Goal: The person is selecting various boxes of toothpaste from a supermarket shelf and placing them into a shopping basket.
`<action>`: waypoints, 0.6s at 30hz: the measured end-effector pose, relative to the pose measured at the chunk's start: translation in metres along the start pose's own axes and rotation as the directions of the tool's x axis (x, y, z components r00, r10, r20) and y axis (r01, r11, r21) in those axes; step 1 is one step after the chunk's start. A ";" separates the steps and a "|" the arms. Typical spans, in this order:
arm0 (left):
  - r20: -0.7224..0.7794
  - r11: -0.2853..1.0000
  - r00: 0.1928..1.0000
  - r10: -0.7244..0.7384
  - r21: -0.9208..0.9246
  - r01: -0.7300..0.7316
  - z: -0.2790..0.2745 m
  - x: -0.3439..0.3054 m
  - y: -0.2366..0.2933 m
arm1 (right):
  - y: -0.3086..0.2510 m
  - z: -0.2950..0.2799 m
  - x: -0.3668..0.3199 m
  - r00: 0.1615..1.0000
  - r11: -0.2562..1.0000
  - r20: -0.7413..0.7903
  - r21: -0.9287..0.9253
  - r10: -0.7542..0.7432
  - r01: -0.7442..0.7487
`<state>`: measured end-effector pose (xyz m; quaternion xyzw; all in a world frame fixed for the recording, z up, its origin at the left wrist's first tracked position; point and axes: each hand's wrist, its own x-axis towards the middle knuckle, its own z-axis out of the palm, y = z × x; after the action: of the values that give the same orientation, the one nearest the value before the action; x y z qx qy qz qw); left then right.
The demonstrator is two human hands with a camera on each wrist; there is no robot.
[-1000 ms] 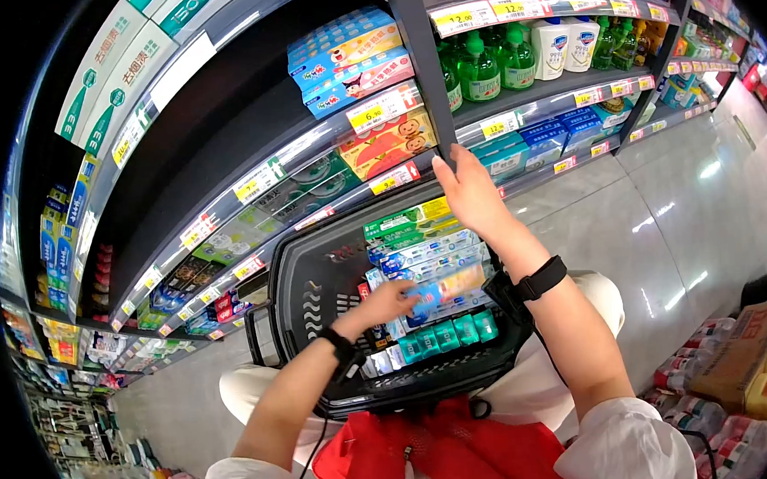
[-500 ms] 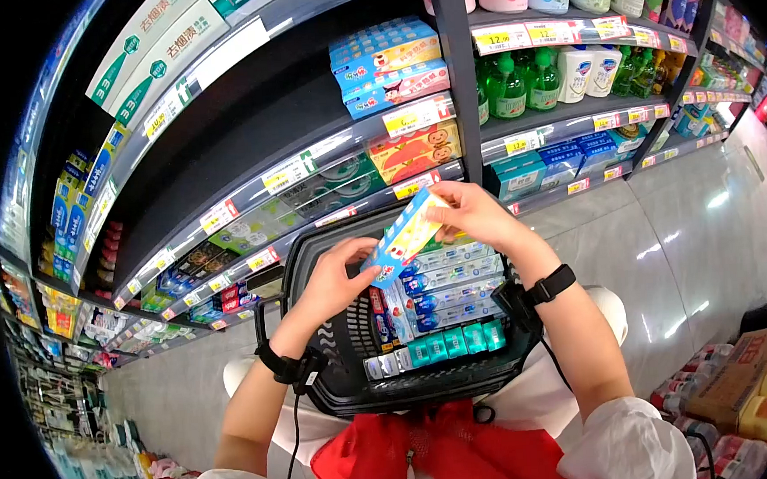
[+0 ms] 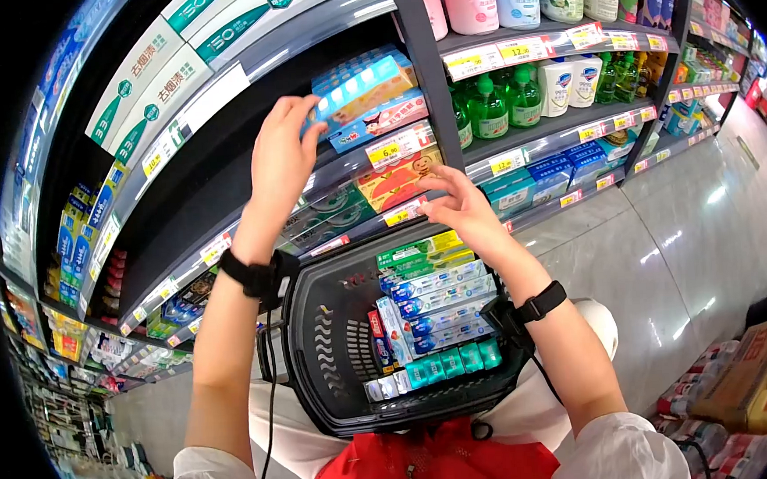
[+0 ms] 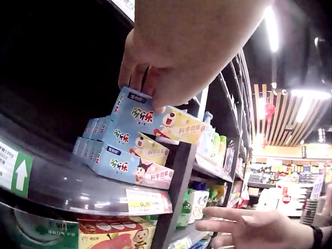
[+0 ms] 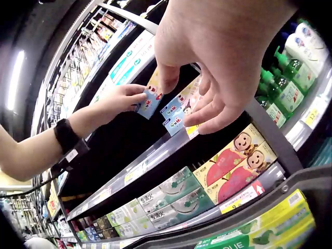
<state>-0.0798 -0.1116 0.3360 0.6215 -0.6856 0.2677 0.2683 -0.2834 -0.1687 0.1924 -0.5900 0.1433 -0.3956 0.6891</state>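
My left hand [image 3: 278,154] pinches one end of a blue-and-yellow toothpaste box [image 4: 139,115] at the shelf. The box is over a short stack of matching toothpaste boxes [image 4: 116,162], some with pink ends, and overlaps the stack in the left wrist view. My right hand [image 3: 470,212] is in front of the shelf edge, above the far rim of the basket, fingers spread and loosely bent with nothing in them. Below, the black shopping basket [image 3: 327,401] holds rows of toothpaste boxes [image 3: 444,302] and several small teal boxes [image 3: 453,364].
Under the stack, a shelf edge carries price tags [image 3: 389,153], with red apple-print boxes [image 3: 389,186] one level lower. A dark upright separates this bay from green pump bottles [image 3: 487,110]. Cartons and packs [image 3: 743,371] stand on the floor at right.
Both hands held the blue-and-yellow toothpaste box over the basket half a second ago. My left hand has carried it up to the shelf stack; my right hand has let go of it.
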 end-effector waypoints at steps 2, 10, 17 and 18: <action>0.014 0.999 1.000 0.004 0.048 -0.005 0.011 0.012 -0.008 | 0.000 0.002 0.000 1.000 1.000 -0.008 -0.006 0.007 -0.007; 0.110 0.994 0.994 -0.003 0.109 -0.009 0.039 0.024 -0.019 | -0.002 0.002 0.002 0.997 0.997 -0.021 0.009 0.074 -0.074; 0.055 0.995 0.999 0.000 0.095 -0.005 0.047 0.020 -0.016 | 0.002 0.005 0.003 0.997 0.995 0.010 -0.062 0.080 -0.079; 0.052 0.995 0.999 -0.001 0.096 -0.004 0.047 0.018 -0.015 | 0.002 0.006 0.003 0.997 0.995 0.012 -0.064 0.078 -0.077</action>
<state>-0.0676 -0.1589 0.3156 0.6400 -0.6790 0.2845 0.2200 -0.2770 -0.1669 0.1929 -0.6085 0.1735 -0.3594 0.6860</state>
